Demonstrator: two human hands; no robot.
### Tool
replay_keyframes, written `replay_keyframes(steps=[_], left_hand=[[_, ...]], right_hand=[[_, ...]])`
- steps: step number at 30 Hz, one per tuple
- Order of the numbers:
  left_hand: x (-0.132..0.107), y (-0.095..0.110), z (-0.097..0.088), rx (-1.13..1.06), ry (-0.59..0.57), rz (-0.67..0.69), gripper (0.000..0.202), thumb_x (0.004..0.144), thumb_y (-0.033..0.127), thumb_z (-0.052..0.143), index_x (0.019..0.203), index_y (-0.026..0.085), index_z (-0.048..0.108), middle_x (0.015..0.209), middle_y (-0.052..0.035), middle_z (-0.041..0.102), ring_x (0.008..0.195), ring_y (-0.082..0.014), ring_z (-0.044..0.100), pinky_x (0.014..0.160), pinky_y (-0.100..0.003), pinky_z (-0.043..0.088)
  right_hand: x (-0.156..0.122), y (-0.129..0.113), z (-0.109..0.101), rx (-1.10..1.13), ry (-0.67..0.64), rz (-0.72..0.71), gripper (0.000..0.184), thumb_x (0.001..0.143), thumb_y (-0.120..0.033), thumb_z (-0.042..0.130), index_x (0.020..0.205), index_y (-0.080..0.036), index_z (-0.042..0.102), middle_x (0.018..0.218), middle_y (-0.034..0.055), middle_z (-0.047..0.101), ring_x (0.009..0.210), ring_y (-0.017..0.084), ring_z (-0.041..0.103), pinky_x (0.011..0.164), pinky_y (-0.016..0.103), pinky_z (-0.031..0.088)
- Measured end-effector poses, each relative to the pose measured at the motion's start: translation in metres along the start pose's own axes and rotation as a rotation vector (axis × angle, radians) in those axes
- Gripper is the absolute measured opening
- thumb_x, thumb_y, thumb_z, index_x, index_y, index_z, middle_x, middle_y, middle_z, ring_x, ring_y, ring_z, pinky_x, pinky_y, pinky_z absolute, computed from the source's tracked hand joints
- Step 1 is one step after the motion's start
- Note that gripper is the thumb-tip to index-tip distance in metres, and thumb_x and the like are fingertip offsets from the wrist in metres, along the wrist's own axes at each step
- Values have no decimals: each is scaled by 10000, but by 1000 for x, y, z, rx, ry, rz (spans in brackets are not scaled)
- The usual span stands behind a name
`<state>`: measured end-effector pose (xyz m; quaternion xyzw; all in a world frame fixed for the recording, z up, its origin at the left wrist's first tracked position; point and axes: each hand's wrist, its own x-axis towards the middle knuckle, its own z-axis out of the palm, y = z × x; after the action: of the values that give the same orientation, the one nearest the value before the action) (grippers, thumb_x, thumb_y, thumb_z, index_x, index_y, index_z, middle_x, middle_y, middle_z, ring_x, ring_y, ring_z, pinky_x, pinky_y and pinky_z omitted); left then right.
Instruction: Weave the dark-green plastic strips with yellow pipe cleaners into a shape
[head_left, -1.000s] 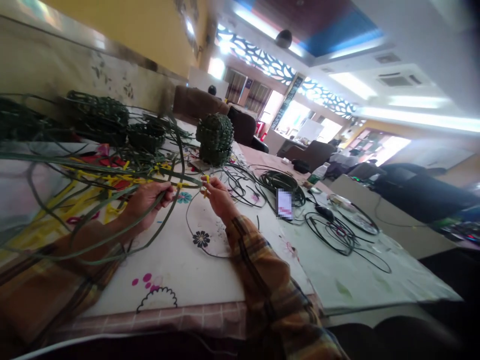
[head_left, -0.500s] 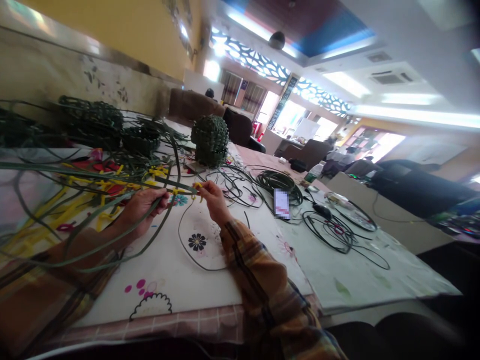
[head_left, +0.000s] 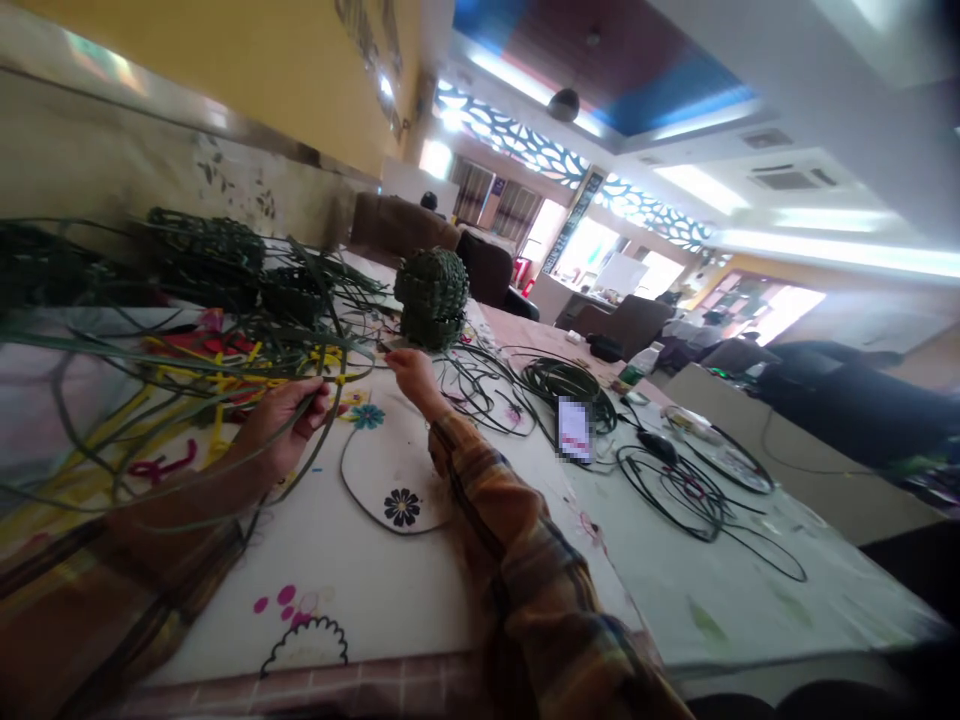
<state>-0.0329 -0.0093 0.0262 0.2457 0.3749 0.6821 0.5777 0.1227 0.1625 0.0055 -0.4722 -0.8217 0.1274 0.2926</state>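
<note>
My left hand [head_left: 283, 418] is closed around a bundle of dark green flat strips [head_left: 225, 375] that fan out to the left over the table. My right hand [head_left: 409, 370] is stretched forward, its fingers pinched on the end of one green strip [head_left: 384, 348]. Small yellow clips [head_left: 337, 378] sit on the strips between the two hands. Both forearms wear an orange plaid sleeve. A thin dark loop [head_left: 390, 480] lies on the white flowered tablecloth [head_left: 352, 580] under my right wrist.
A rounded green woven basket [head_left: 431, 295] stands just beyond my right hand. More woven green pieces [head_left: 206, 250] and yellow strips [head_left: 172, 400] lie at the left. Coils of dark cord [head_left: 559, 380], a phone [head_left: 574, 428] and further cables [head_left: 675, 485] lie to the right. Chairs stand behind.
My right hand has reached forward and up toward the basket, drawing the strip end away from my left hand. The view has shifted slightly.
</note>
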Motion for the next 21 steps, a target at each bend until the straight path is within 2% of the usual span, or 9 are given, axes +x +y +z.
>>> replay_keyframes(steps=[2,5,7,10,13,16,19,21], left_hand=[[3,1,-3,-9,-2,7,150,801,163,617,657,125,604,512,46,534,380,-38,409,674,-265,596],[7,4,-7,-29,21,4,158,797,173,613,651,113,621,496,42,526,372,-37,402,621,-240,572],[10,7,-10,-49,54,1,173,797,160,598,632,111,615,487,36,521,366,-37,400,579,-217,547],[13,9,-14,-87,73,5,184,805,162,603,627,116,613,483,34,518,362,-39,402,582,-223,547],[15,9,-15,-108,72,-9,225,845,174,578,632,115,620,485,30,522,355,-36,389,634,-256,572],[15,10,-14,-100,82,-19,246,861,168,564,627,114,615,486,26,526,354,-37,393,623,-239,566],[13,15,-14,-103,96,-11,244,864,154,561,628,116,609,474,32,518,352,-39,394,625,-236,568],[12,19,-13,-114,110,-4,265,883,140,530,630,115,605,472,36,514,351,-39,388,652,-251,579]], right_hand=[[26,-2,6,-83,-33,17,175,898,-137,584,949,-91,744,950,76,717,935,149,595,865,260,415],[53,-3,20,-209,-81,31,191,852,-35,570,940,-41,739,1087,186,697,1084,219,571,936,316,395],[62,-3,32,-265,-111,32,232,832,1,545,953,-39,739,1145,239,676,1168,265,545,984,359,381],[68,-2,45,-300,-140,33,289,849,-2,487,994,-47,733,1171,268,661,1244,301,510,1039,416,352],[70,-3,52,-280,-143,20,302,865,-26,472,1039,-64,716,1226,257,642,1289,307,469,1091,454,285],[71,-8,51,-215,-126,24,261,831,-17,506,983,-93,703,1219,235,648,1300,300,453,1098,459,254],[70,-18,47,-90,-93,66,189,824,-42,513,884,-130,668,1078,171,695,1188,267,537,1021,417,346],[66,-27,42,42,-82,89,137,852,-99,501,852,-144,630,938,107,706,991,209,618,901,343,431]])
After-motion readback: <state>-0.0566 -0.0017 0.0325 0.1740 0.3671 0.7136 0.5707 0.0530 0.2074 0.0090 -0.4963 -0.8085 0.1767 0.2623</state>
